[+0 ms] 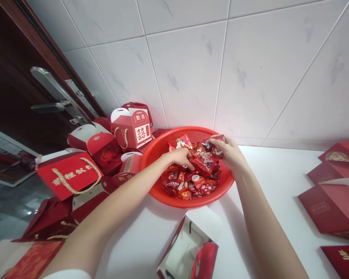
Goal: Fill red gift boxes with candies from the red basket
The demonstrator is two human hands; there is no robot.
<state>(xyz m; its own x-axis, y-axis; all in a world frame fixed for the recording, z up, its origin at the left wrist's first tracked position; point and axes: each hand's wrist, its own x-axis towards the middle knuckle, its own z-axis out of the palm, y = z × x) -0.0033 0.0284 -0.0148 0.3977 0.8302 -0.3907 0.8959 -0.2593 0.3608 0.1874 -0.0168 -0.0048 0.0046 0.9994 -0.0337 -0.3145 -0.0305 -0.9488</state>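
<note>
Apparently at the picking-out step, the right hand (233,155) pinches a shiny red-wrapped sweet (218,151) inside the round red plastic basket (189,203) by the white worktop's (267,174) wall edge, the left hand's (180,156) half-curled fingers hiding any hold, and lifting likely calls for steadiness.

- White tiled wall (180,58) facing me — grey marbling, pale joints
- Dark brown door (14,54) on my left, silver lever handle (50,107)
- Grey floor (10,203), shiny, lower left of me
- White tabletop (258,166) — meets wall
</note>
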